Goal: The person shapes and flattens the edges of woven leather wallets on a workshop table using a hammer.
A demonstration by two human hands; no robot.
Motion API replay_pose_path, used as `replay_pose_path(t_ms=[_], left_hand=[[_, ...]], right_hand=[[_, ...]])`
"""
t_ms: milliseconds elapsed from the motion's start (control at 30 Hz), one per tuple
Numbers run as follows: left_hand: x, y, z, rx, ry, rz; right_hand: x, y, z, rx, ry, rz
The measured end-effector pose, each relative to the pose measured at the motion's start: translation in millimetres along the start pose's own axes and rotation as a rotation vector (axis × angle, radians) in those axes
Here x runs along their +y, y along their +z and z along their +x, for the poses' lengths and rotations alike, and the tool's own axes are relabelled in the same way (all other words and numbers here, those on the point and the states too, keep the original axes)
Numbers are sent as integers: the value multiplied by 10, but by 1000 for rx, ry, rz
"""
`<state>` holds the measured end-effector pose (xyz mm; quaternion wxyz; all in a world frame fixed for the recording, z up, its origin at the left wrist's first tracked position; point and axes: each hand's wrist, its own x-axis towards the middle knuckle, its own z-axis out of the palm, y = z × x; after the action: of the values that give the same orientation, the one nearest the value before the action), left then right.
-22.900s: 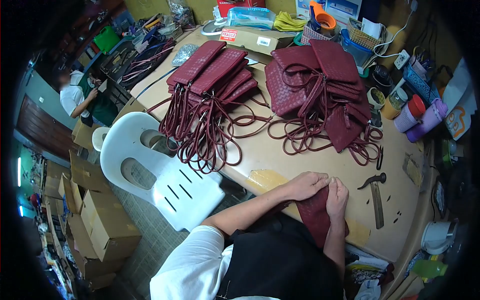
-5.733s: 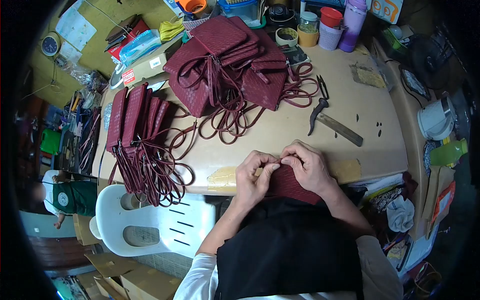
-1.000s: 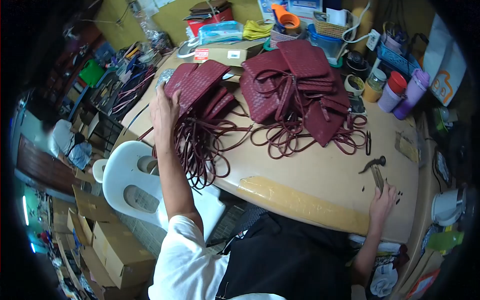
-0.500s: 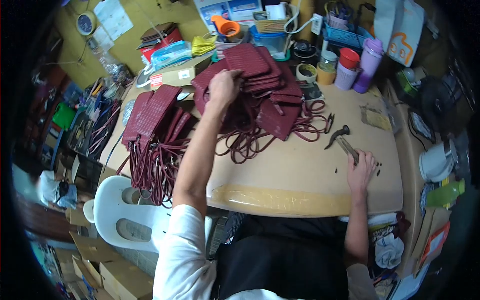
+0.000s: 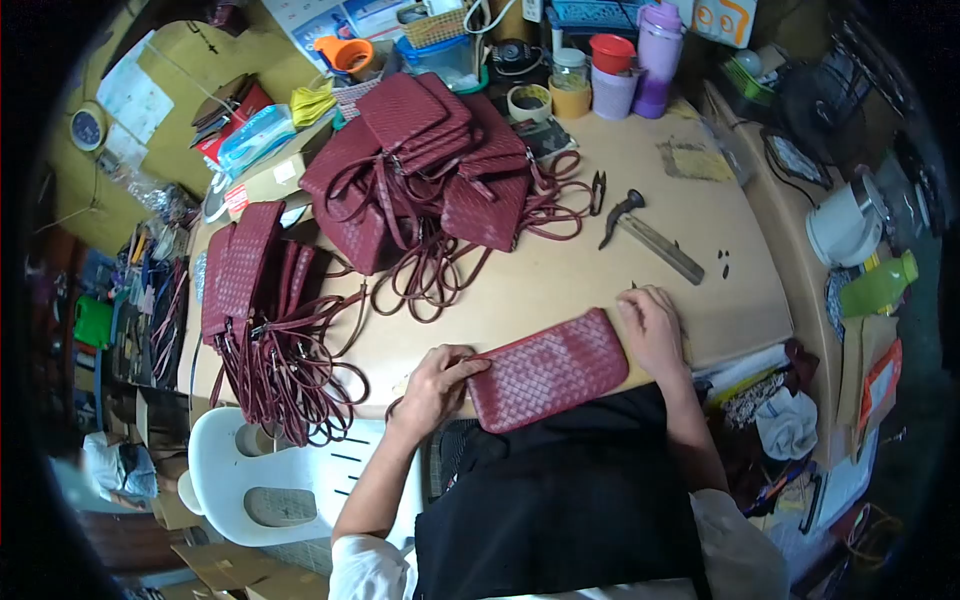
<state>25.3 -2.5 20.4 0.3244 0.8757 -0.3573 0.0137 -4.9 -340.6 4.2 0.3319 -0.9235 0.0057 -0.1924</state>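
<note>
A dark red woven pouch (image 5: 548,369) lies flat at the near edge of the tan table (image 5: 700,250), partly over my black apron. My left hand (image 5: 437,379) grips its left end, where the strap attaches. My right hand (image 5: 652,329) rests on its right end, fingers spread. Behind it, a heap of the same pouches (image 5: 425,150) with tangled straps sits mid-table. Another stack of pouches (image 5: 245,270) lies at the left edge, its straps hanging down over a white plastic chair (image 5: 260,470).
A hammer (image 5: 650,235) and small snips (image 5: 598,190) lie right of the heap. Cups, jars and a purple bottle (image 5: 658,55) line the far edge. A cardboard box (image 5: 265,180) is at the back left. A white kettle (image 5: 845,225) and green bottle (image 5: 880,285) stand right.
My left hand has pulled one pouch off the heap and brought it down to the near table edge. My right hand left the hammer's handle and came onto the pouch.
</note>
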Motion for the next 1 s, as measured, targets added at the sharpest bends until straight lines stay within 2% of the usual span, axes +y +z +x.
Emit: replay_pose_path(t_ms=[67, 133, 167, 233, 267, 300, 333, 367, 400, 433, 500, 533, 600, 633, 667, 700, 767, 800, 867, 900, 967, 1000], left_hand=[[39, 22, -46, 53, 11, 22], [256, -105, 24, 184, 124, 378], [234, -81, -7, 181, 130, 373], [154, 29, -142, 62, 198, 48], [160, 99, -214, 123, 90, -176], [227, 84, -238, 173, 12, -195], [339, 41, -234, 164, -250, -493], [434, 9, -237, 150, -520, -787], [448, 2, -200, 215, -513, -850], [409, -29, -166, 181, -582, -811], [214, -35, -113, 28, -736, -811], [218, -22, -98, 30, -734, -807], [285, 62, -61, 132, -521, 69], [371, 74, -11, 213, -411, 286], [468, 54, 20, 214, -300, 318], [530, 50, 73, 220, -184, 351], [623, 193, 176, 23, 73, 129], [672, 324, 201, -120, 163, 172], [655, 639, 230, -214, 170, 277], [613, 744, 244, -228, 149, 344], [669, 747, 271, -229, 108, 341], [699, 733, 282, -227, 63, 343]], right_hand=[[-136, -57, -44, -52, 80, 35], [-145, -77, -122, -79, 137, 117], [-118, -72, -152, -74, 144, 112], [-65, -88, -171, -37, 279, 348], [-37, -128, -165, -31, 279, 343], [-7, -175, -164, 76, 183, 170], [9, -206, -164, 179, 89, -1], [8, -236, -145, 178, 94, -3], [10, -270, -85, 227, 103, -152], [21, -291, -12, 277, 109, -300], [152, -234, 139, 256, 69, -338], [207, -177, 231, 230, 40, -350], [250, -126, 407, 201, 20, -363], [242, -98, 490, 90, 86, -455], [251, -82, 555, -24, 151, -545], [306, -53, 632, -24, 153, -545], [406, 39, 696, -83, 156, -595], [430, 21, 696, -84, 158, -596], [480, -23, 684, -26, 231, -354], [370, -128, 655, -24, 232, -356], [42, -410, 412, -158, 632, 444], [54, -418, 264, -156, 637, 440]])
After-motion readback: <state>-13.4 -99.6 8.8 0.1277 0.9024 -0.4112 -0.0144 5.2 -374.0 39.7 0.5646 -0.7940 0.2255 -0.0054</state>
